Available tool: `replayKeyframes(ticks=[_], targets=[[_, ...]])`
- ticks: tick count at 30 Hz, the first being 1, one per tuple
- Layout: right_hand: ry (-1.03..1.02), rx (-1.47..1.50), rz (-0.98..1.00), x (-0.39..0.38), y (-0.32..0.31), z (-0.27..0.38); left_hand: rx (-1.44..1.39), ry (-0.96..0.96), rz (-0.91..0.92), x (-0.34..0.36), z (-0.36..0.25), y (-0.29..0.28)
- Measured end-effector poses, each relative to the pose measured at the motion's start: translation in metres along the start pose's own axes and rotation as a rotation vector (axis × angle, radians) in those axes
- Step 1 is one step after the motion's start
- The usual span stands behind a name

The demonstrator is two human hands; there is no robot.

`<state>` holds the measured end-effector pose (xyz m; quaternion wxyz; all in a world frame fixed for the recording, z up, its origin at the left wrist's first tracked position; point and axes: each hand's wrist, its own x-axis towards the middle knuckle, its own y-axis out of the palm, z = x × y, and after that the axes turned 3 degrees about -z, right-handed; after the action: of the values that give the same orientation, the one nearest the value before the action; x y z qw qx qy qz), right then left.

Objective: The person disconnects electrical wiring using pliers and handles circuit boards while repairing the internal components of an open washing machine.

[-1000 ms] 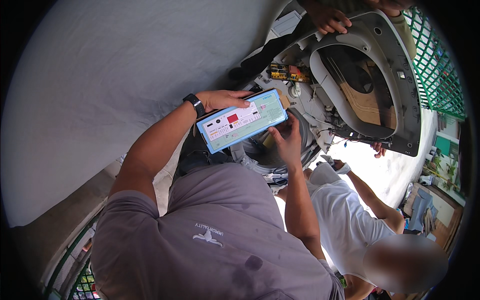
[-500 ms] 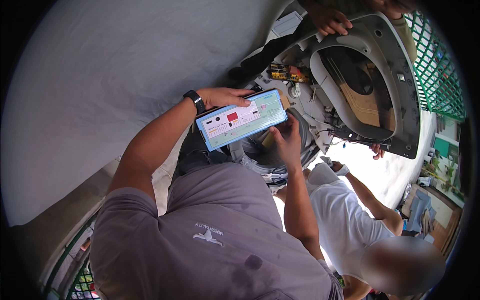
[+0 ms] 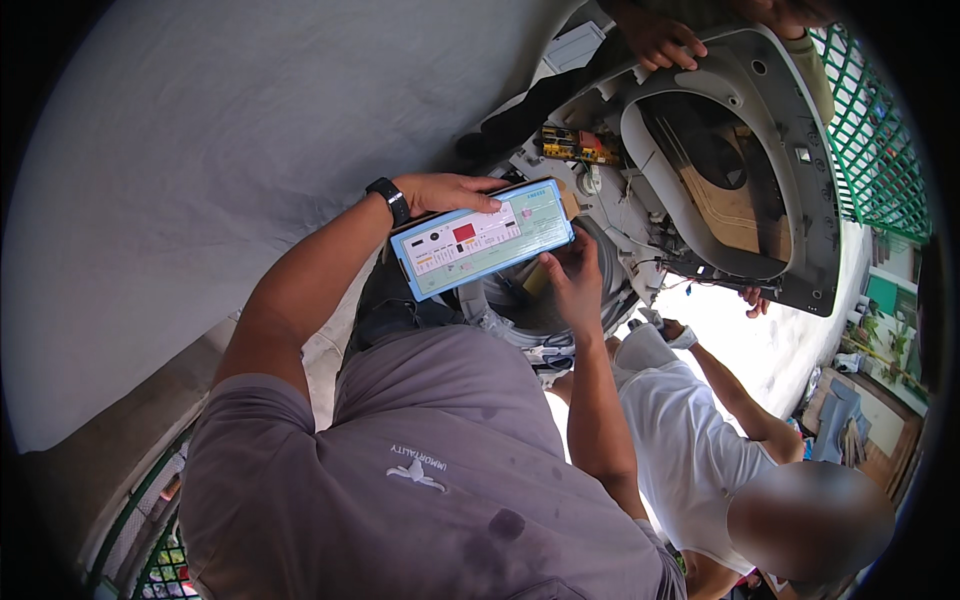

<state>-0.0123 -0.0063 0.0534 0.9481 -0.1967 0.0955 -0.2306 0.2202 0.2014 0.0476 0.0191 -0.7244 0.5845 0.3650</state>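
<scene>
A flat light-blue box [image 3: 478, 252] with a printed panel and a red square on its face is tilted in front of me, its right end higher. My left hand [image 3: 445, 193] grips its upper edge, thumb on the face and fingers hidden behind. At the lower right corner, my right hand [image 3: 575, 285] holds the box between thumb and fingers. Below and behind it shows the round tub [image 3: 515, 318] of what looks like an opened washing machine. A brown cardboard flap [image 3: 570, 198] sticks out at the box's right end.
Another person's hand [image 3: 665, 42] steadies the raised grey top cover [image 3: 815, 190]. A yellow-and-black circuit board [image 3: 580, 146] and loose wires lie beside the tub. Someone in a white shirt [image 3: 690, 445] crouches at lower right. A pale wall [image 3: 220, 170] fills the left; green mesh [image 3: 875, 130] stands right.
The white-shirted person's head has shifted slightly right, and their hand near the machine has moved a little. My hands and the box stay almost still.
</scene>
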Motion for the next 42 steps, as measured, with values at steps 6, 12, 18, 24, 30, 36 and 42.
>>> replayKeyframes(ticks=[6,12,18,24,30,36,42], targets=[[0.003,-0.007,-0.003,0.000,0.000,0.001,0.035,-0.001,-0.015,-0.001,-0.003,0.000],[0.000,0.017,-0.006,0.000,0.001,-0.004,0.021,0.019,0.006,-0.003,-0.004,0.002],[0.000,0.013,-0.003,0.000,0.000,-0.003,0.017,0.018,0.003,0.000,0.000,-0.002],[0.013,-0.023,0.004,-0.001,0.000,0.004,0.019,0.008,-0.007,-0.002,-0.002,-0.001],[-0.001,0.056,0.001,0.001,0.001,-0.009,0.020,-0.004,0.016,-0.007,-0.011,0.003],[0.001,0.003,0.004,0.001,0.001,0.000,-0.008,-0.008,0.015,-0.005,-0.006,0.000],[-0.005,-0.027,0.002,0.001,-0.001,0.008,-0.009,-0.003,0.029,-0.002,-0.005,-0.001]])
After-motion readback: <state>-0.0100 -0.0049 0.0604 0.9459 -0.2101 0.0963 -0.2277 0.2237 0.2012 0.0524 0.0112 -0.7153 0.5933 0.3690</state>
